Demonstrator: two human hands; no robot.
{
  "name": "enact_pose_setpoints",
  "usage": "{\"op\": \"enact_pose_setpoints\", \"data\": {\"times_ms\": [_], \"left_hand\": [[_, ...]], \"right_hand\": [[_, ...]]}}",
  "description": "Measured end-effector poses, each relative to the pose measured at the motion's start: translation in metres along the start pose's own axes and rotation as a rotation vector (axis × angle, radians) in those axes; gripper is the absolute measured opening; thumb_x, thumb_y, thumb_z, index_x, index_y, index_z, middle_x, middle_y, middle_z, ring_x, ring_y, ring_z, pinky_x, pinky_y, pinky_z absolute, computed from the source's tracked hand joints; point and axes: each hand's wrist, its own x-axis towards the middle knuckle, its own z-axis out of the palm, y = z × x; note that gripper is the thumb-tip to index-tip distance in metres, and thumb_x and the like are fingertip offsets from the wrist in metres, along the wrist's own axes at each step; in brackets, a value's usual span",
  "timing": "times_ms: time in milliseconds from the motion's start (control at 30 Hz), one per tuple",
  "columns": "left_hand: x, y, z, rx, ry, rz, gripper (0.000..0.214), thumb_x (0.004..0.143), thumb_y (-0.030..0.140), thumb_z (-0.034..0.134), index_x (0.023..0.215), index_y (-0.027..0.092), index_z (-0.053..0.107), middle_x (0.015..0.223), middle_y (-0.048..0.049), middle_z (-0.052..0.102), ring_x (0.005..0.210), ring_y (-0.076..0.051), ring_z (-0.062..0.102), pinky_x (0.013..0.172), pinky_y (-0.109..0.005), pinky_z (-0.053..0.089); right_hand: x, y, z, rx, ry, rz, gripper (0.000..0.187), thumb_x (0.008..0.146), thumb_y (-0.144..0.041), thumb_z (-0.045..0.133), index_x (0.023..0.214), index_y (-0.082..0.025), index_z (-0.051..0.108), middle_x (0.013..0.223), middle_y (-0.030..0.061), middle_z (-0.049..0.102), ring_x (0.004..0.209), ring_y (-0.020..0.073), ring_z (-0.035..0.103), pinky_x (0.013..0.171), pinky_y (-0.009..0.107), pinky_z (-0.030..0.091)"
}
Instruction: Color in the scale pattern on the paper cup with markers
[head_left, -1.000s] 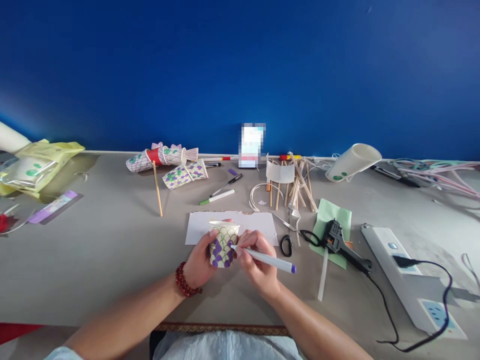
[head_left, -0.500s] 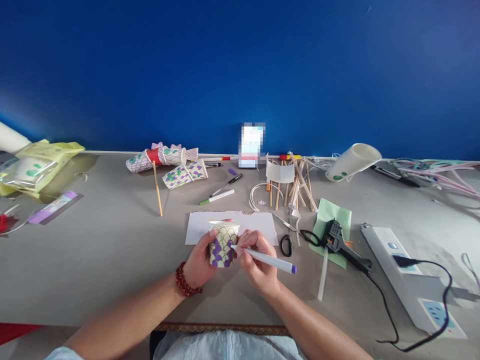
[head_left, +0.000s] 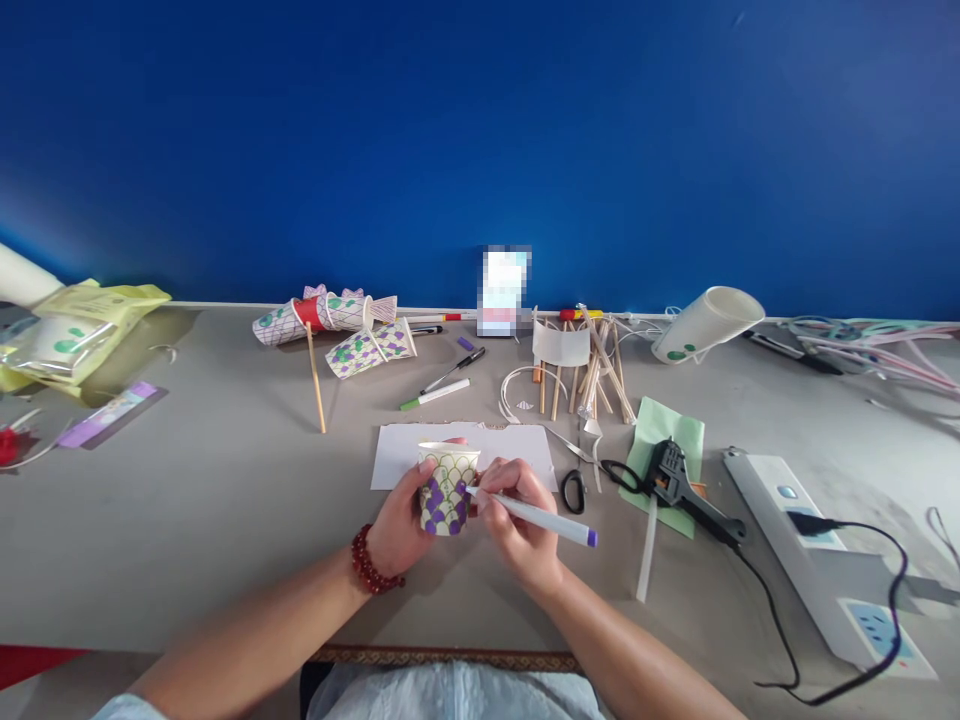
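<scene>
Left hand (head_left: 397, 522): curled around the side of one patterned paper cup (head_left: 448, 490), upright, purple-and-white scales; interior not visible. Right hand (head_left: 525, 520): fingers closed in a writing grip on one purple-ended marker (head_left: 551, 519), tip at the cup's right side. Cup location: centre front, above the counter (head_left: 247, 530), by a white sheet (head_left: 517, 450). Forearms: angled inward. Beyond: joined purple-and-green cups (head_left: 360, 350), lying; cup assembly (head_left: 341, 312), red-banded; white cup (head_left: 694, 330), tilted; yellow bag (head_left: 112, 297), far left, white green-printed contents.
</scene>
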Motion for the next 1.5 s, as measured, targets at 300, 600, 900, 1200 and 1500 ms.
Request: {"op": "enact_pose_setpoints", "data": {"times_ms": [300, 600, 900, 1200, 1500], "left_hand": [[0.0009, -0.0019, -0.0007, -0.011, 0.012, -0.009, 0.056, 0.084, 0.048, 0.076, 0.131, 0.018, 0.069, 0.101, -0.0084, 0.08, 0.097, -0.027, 0.075, 0.083, -0.037, 0.059], [0.0004, -0.0004, 0.001, 0.005, 0.017, -0.003, 0.059, 0.084, 0.047, 0.076, 0.134, 0.017, 0.067, 0.096, -0.008, 0.079, 0.095, -0.028, 0.075, 0.081, -0.037, 0.059], [0.0014, -0.0025, -0.0012, -0.01, 0.019, -0.013, 0.058, 0.086, 0.046, 0.074, 0.136, 0.019, 0.065, 0.102, -0.0086, 0.08, 0.096, -0.028, 0.075, 0.085, -0.04, 0.059], [0.0017, -0.0033, -0.0044, -0.02, -0.009, -0.017, 0.056, 0.087, 0.047, 0.072, 0.135, 0.019, 0.066, 0.104, -0.0086, 0.08, 0.099, -0.028, 0.075, 0.088, -0.04, 0.059], [0.0026, -0.0043, -0.0065, -0.035, -0.027, -0.015, 0.052, 0.087, 0.047, 0.075, 0.13, 0.018, 0.069, 0.105, -0.0095, 0.081, 0.1, -0.028, 0.076, 0.087, -0.04, 0.06]], "right_hand": [[0.0003, 0.0, 0.0001, 0.002, 0.002, -0.004, 0.022, 0.1, -0.038, 0.061, 0.084, -0.024, 0.056, 0.068, -0.0001, 0.055, 0.063, 0.0179, 0.053, 0.059, 0.033, 0.045], [-0.0021, 0.0025, -0.0005, 0.004, -0.012, -0.003, 0.024, 0.1, -0.041, 0.06, 0.084, -0.024, 0.056, 0.067, -0.0002, 0.055, 0.062, 0.0183, 0.052, 0.062, 0.035, 0.046], [0.0005, 0.0003, 0.0001, -0.015, 0.035, 0.011, 0.021, 0.099, -0.036, 0.061, 0.083, -0.024, 0.057, 0.067, -0.0005, 0.055, 0.063, 0.0179, 0.053, 0.06, 0.032, 0.045], [0.0001, 0.0007, 0.0, 0.023, 0.027, 0.006, 0.022, 0.099, -0.036, 0.062, 0.082, -0.024, 0.056, 0.067, -0.001, 0.054, 0.063, 0.0171, 0.052, 0.059, 0.032, 0.045], [0.0008, 0.0014, 0.0005, 0.041, 0.03, -0.005, 0.02, 0.099, -0.033, 0.061, 0.082, -0.023, 0.057, 0.068, -0.0011, 0.053, 0.063, 0.0167, 0.051, 0.059, 0.031, 0.044]]}}
